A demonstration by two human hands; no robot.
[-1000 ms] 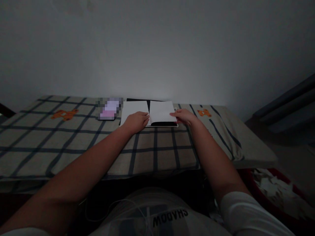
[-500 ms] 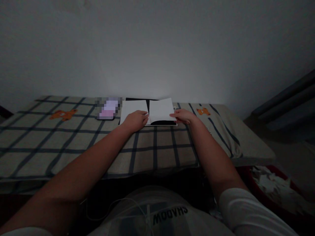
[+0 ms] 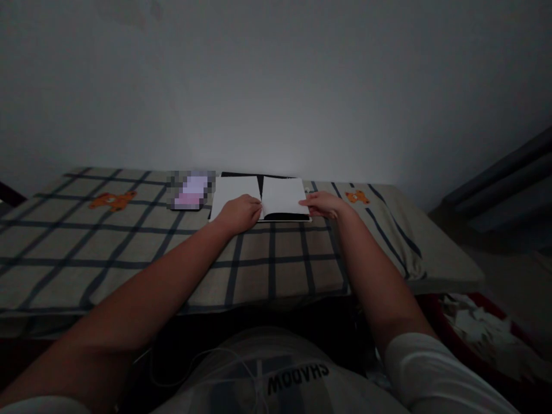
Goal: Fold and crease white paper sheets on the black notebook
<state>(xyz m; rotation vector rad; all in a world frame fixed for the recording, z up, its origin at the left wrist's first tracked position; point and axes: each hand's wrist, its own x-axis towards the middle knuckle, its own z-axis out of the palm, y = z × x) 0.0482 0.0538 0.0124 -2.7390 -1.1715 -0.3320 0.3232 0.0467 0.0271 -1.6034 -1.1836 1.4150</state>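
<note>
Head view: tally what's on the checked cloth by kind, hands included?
Open books: 1
Phones with lit screen: 1
Orange bear prints: 2
Hands on the book, left hand and right hand: 2
Total: 6

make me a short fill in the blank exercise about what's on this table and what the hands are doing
1. The left hand presses flat on the ____ page of the open notebook.
2. The right hand grips the notebook's ____ edge.
3. The checked tablecloth carries orange ____ motifs.
4. The blurred lit device lies to the ____ of the notebook.

Missing words: left; right; bear; left
</note>
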